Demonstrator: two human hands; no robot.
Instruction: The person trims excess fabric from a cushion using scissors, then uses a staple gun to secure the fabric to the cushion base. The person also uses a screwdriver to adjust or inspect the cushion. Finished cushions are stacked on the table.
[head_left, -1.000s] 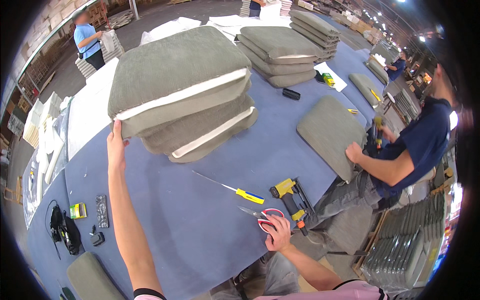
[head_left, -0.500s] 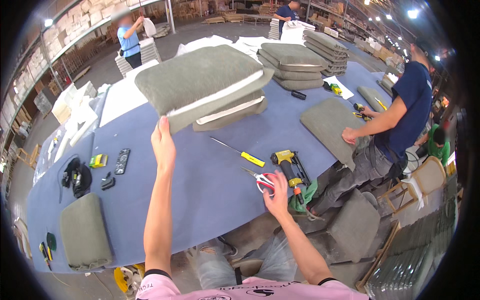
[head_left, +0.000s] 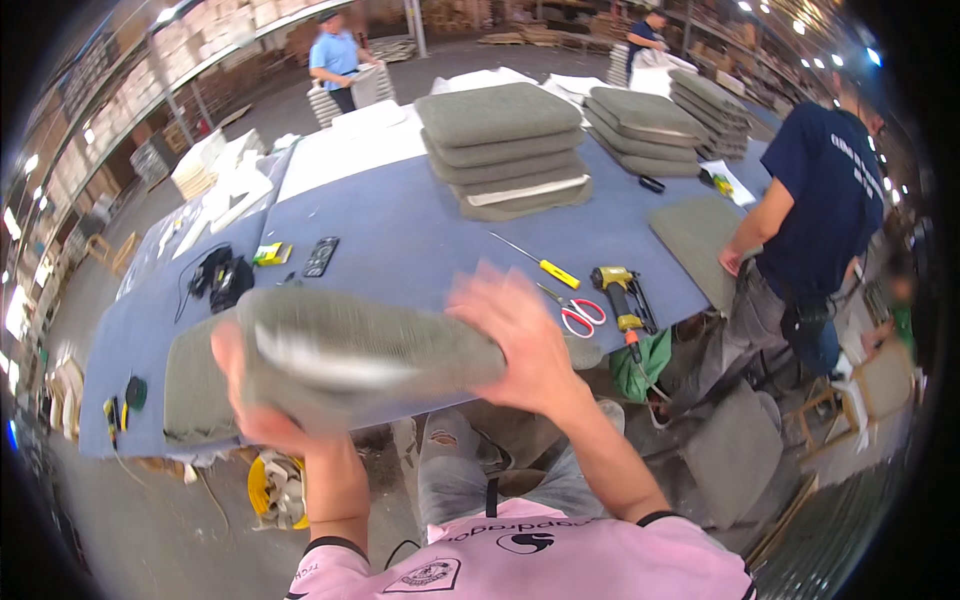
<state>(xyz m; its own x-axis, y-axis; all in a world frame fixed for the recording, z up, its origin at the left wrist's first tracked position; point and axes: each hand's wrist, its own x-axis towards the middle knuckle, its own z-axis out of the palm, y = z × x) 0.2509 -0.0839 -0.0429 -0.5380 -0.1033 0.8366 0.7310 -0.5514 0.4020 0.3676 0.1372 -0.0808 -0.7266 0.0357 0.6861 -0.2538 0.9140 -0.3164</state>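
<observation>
A grey-green seat cushion (head_left: 385,335) is held tilted above the table's near edge, blurred by motion, with a white strip showing along its side. My left hand (head_left: 262,400) grips its left end, thumb and fingers on opposite sides. At the other end my right hand (head_left: 520,345) presses on the cushion, its fingers smeared. Red-and-white-handled scissors (head_left: 580,320) lie on the table right of that hand. Beyond them are a yellow-handled screwdriver (head_left: 556,273) and a yellow-and-black staple gun (head_left: 622,300). Partly behind the held cushion, another cushion (head_left: 200,375) lies flat.
Stacked cushions (head_left: 505,115) stand on the blue table (head_left: 400,220), with more stacks farther right. A black remote-like object (head_left: 320,257), black tangled gear (head_left: 222,280) and cutters (head_left: 112,420) lie to the left. A co-worker (head_left: 810,210) handles a cushion (head_left: 695,240) at right.
The cushion my left hand held at the stack is now close to me, between both hands. My right hand has left the scissors and moved onto the cushion. The view has shifted.
</observation>
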